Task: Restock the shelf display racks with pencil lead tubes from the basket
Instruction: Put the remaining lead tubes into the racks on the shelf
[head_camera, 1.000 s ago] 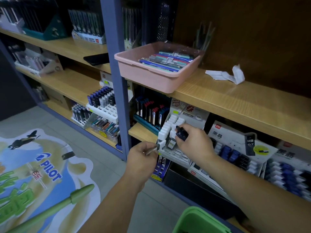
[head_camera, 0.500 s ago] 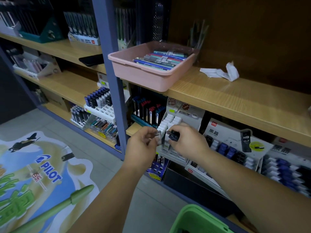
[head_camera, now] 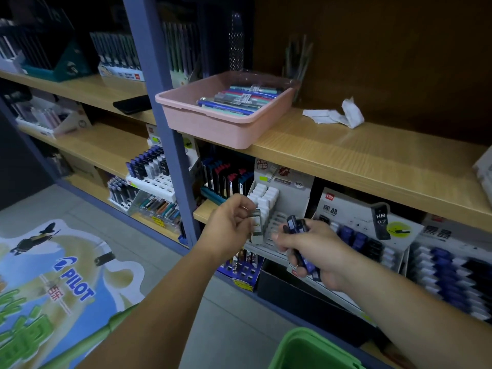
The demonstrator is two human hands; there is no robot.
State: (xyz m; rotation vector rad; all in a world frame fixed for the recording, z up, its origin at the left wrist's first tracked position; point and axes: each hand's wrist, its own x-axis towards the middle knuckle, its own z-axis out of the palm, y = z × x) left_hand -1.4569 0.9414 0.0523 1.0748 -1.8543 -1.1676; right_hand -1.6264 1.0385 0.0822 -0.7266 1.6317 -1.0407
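Note:
A white slotted display rack (head_camera: 277, 222) stands on the lower shelf, with white-capped lead tubes (head_camera: 262, 194) filling its upper left rows. My left hand (head_camera: 226, 226) pinches one white-capped lead tube (head_camera: 256, 227) upright at the rack's left edge. My right hand (head_camera: 316, 249) grips a bundle of dark blue lead tubes (head_camera: 298, 230) just in front of the rack's lower right part. The green basket (head_camera: 306, 350) shows only its rim at the bottom edge.
A pink tray (head_camera: 213, 126) of pens overhangs the upper shelf's edge above the rack. Crumpled paper (head_camera: 338, 115) lies to its right. More racks of blue and black tubes (head_camera: 436, 265) fill the lower shelf on the right. A blue upright post (head_camera: 170, 145) stands left of my hands.
My left hand has turned its tube upright at the rack's left edge. My right hand has drawn back and down from the rack, its blue tubes now showing clearly.

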